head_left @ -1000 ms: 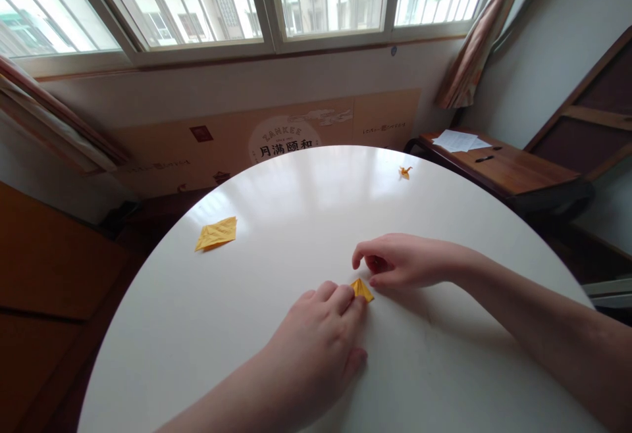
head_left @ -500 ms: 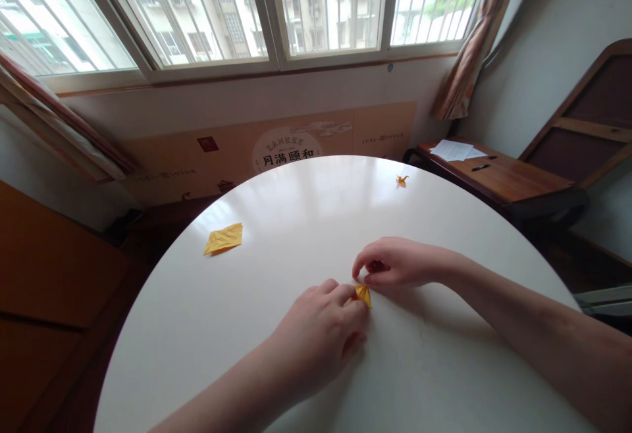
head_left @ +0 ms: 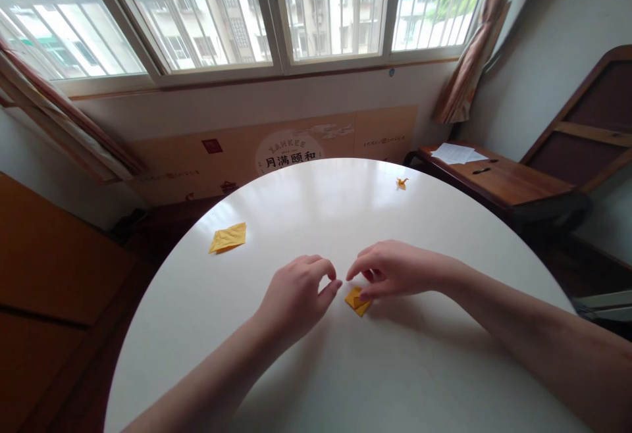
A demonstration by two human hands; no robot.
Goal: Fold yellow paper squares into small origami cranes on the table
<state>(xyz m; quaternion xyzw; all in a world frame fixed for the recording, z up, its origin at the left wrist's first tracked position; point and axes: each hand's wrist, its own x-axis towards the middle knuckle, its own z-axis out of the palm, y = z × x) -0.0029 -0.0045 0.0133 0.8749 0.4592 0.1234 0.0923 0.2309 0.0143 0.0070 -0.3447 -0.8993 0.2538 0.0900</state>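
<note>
A small folded piece of yellow origami paper (head_left: 356, 303) lies flat on the white round table (head_left: 434, 367), between and just below my hands. My left hand (head_left: 302, 293) is raised slightly to its left; thumb and index fingertips meet in a pinch, with nothing visible between them. My right hand (head_left: 395, 268) comes in from the right. Its thumb rests on the paper's right part, while the index finger reaches out apart from the thumb, above the paper. The remaining fingers curl underneath and are partly hidden.
A larger yellow paper sheet (head_left: 228, 238) lies at the table's left. Near the far right edge sits a small yellow origami crane (head_left: 401, 183). Beyond the table, a wooden bench (head_left: 518, 179) holds white papers (head_left: 457, 153) and a dark pen (head_left: 481, 171).
My left hand has let go of the folded paper and moved left and up, uncovering it. My right thumb has come down onto the paper. The view has shifted slightly.
</note>
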